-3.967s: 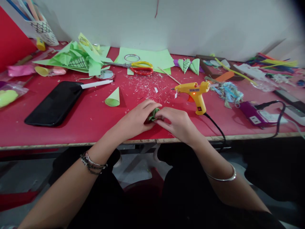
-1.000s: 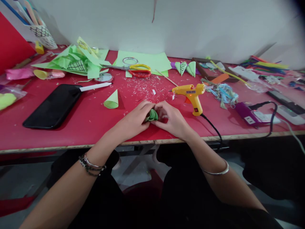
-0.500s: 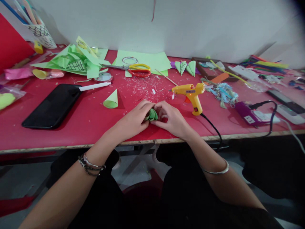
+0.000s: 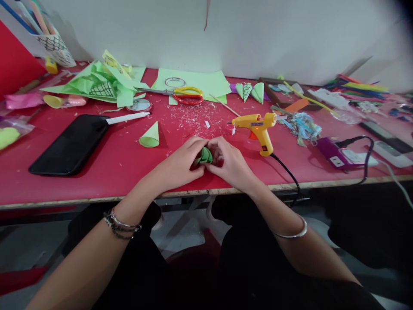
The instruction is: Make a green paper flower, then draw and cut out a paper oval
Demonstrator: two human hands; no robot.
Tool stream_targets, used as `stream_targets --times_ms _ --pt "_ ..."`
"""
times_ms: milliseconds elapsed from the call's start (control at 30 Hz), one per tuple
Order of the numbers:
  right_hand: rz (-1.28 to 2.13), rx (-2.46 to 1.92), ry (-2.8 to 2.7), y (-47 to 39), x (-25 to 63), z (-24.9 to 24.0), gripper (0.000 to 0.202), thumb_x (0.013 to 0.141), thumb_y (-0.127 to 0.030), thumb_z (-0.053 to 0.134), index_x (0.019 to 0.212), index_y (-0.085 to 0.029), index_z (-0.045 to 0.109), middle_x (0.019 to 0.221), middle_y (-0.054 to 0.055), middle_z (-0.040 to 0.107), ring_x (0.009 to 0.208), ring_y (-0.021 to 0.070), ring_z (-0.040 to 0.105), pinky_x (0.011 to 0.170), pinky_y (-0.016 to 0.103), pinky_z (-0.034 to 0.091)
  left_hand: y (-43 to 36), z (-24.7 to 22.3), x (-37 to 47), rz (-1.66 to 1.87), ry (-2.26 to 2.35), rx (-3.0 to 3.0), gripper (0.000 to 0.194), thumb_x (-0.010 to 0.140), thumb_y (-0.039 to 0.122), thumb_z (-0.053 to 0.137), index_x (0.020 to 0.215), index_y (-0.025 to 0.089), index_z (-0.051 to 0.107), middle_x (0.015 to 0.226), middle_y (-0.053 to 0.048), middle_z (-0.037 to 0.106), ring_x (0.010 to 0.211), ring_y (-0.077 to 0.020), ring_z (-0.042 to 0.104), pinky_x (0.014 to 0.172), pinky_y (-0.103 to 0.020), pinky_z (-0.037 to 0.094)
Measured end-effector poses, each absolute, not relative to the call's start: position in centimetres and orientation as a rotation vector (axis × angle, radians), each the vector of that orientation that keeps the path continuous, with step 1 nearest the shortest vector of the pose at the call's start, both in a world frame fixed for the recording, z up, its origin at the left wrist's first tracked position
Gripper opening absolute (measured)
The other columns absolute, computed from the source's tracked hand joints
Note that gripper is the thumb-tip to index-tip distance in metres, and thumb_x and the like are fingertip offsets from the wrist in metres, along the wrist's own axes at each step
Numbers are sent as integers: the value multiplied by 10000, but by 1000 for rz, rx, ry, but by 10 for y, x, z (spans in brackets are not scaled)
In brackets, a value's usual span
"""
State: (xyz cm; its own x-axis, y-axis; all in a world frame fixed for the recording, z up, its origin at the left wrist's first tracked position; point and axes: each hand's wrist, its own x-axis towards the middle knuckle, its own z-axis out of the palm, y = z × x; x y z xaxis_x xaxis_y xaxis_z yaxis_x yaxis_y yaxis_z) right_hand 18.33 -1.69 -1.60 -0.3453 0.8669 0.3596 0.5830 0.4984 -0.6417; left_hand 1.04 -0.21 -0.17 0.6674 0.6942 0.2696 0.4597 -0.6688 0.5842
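Observation:
Between my two hands, just above the front part of the red table (image 4: 106,183), is a green paper piece made of rolled, cone-like folds (image 4: 204,156). My left hand (image 4: 182,161) curls round its left side. From the right, my right hand (image 4: 230,163) closes on it with fingers bent and thumb near the bottom. The fingers hide much of the piece. A single light green paper cone (image 4: 150,135) lies on its side to the left of my hands. To their right rests a yellow glue gun (image 4: 258,128) with an orange light showing.
A black phone (image 4: 71,144) with a white pen (image 4: 127,118) lies at left. Behind are crumpled green paper (image 4: 97,79), scissors (image 4: 189,94), a tape roll (image 4: 175,82) and finished paper cones (image 4: 247,91). A purple power adapter (image 4: 338,153) with cables sits right.
Both hands stay round the green paper piece. My left thumb has shifted slightly to the right along its lower edge. Things on the table have kept their places.

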Motion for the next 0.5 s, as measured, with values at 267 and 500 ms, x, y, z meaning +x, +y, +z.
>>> stream_targets --times_ms 267,500 --pt "753 -1073 -2070 -16 189 -14 375 694 -157 621 1011 -204 426 936 32 515 705 125 530 652 290 491 0 -3 9 661 914 2430 384 779 77 467 1152 163 433 1151 -77 478 1091 -185 473 941 -327 404" --pt "674 -1130 -2060 -16 187 -16 281 728 -181 604 960 -213 449 900 25 534 679 124 517 602 273 474 1 -5 10 660 925 2438 411 776 61 446 1173 165 425 1176 -85 474 1125 -186 457 969 -334 381"
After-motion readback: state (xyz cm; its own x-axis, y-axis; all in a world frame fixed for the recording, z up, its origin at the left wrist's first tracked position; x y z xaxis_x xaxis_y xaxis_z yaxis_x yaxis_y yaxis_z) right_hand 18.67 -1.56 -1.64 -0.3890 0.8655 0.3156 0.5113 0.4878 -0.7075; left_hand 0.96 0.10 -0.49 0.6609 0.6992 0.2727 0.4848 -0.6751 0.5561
